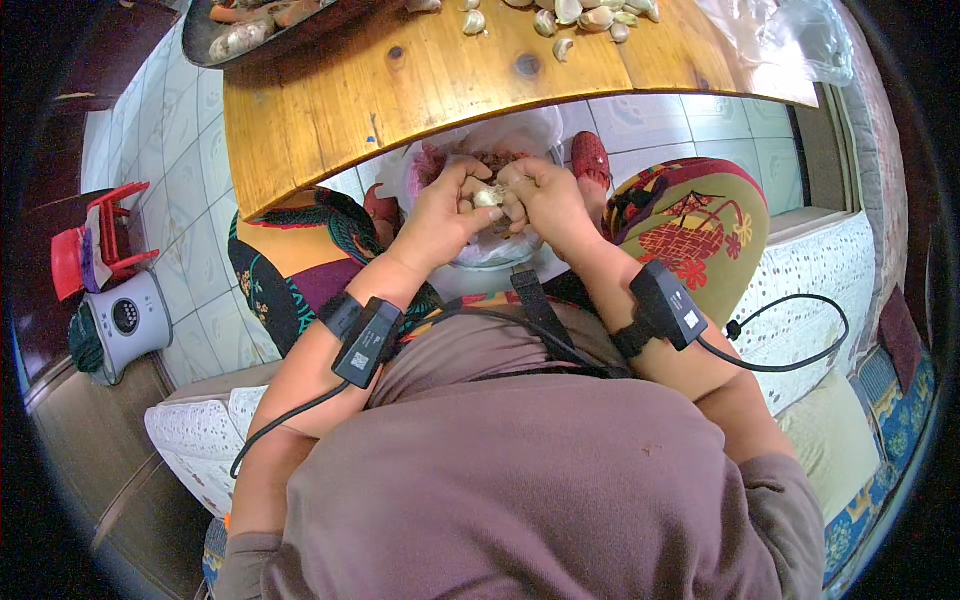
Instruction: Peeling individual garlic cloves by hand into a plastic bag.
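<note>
My left hand [450, 210] holds a piece of garlic [489, 196] between its thumb and fingers. From the other side my right hand [544, 196] has its fingers curled against the same garlic; whether they pinch a bit of skin cannot be made out. Both hands are over a lined waste bin [495, 262] between my knees, with dark reddish scraps inside. Several loose garlic cloves [596, 19] lie on the wooden table [450, 75] in front of me, one of them [562, 49] nearer its edge.
A dark tray [199, 45] with dirt-covered roots stands on the table's left corner. A clear plastic bag [814, 45] lies at the right end. On the tiled floor at left are a red plastic chair [69, 262] and a grey-white stool [142, 319]. The table's front edge runs just beyond my hands.
</note>
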A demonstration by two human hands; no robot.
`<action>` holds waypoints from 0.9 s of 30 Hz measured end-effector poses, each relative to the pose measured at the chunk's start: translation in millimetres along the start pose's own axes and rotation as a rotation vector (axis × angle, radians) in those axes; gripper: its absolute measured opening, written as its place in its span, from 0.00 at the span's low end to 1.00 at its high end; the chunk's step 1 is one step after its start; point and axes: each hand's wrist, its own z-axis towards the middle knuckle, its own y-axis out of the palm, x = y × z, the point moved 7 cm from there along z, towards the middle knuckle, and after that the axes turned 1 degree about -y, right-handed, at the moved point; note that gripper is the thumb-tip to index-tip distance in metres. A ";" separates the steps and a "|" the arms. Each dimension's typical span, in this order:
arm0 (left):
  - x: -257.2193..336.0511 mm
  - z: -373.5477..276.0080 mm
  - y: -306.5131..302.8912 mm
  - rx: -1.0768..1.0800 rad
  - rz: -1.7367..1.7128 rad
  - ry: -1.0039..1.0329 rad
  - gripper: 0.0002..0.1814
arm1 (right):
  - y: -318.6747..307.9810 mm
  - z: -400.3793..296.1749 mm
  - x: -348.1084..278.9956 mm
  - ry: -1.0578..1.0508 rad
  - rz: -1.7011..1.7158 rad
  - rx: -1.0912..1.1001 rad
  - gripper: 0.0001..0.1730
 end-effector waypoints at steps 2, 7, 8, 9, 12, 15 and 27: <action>3.8 -3.1 -2.8 0.038 -0.051 -0.015 0.24 | 1.1 -1.0 0.9 -0.002 -0.065 -0.038 0.12; 4.9 0.8 -13.6 0.185 0.011 0.093 0.15 | 11.1 -12.8 -37.3 -0.780 -0.589 0.104 0.16; 5.8 0.0 -16.3 0.235 0.000 0.092 0.13 | 11.2 -8.8 -27.5 -0.507 -0.390 -0.038 0.17; 11.5 -1.1 -18.7 0.282 -0.009 0.094 0.11 | 16.6 -9.3 -19.0 -0.234 -0.190 -0.170 0.18; 0.2 -4.4 -13.2 0.153 -0.194 -0.238 0.14 | 18.9 -4.5 -8.4 -0.245 -0.162 -0.172 0.18; -5.4 -5.8 -8.8 0.081 -0.370 -0.274 0.12 | 19.8 -7.0 -11.2 -0.121 -0.094 -0.179 0.18; -19.9 -6.6 0.0 -0.020 -0.231 -0.344 0.14 | 24.1 -17.5 -29.9 -0.494 -0.637 -0.155 0.15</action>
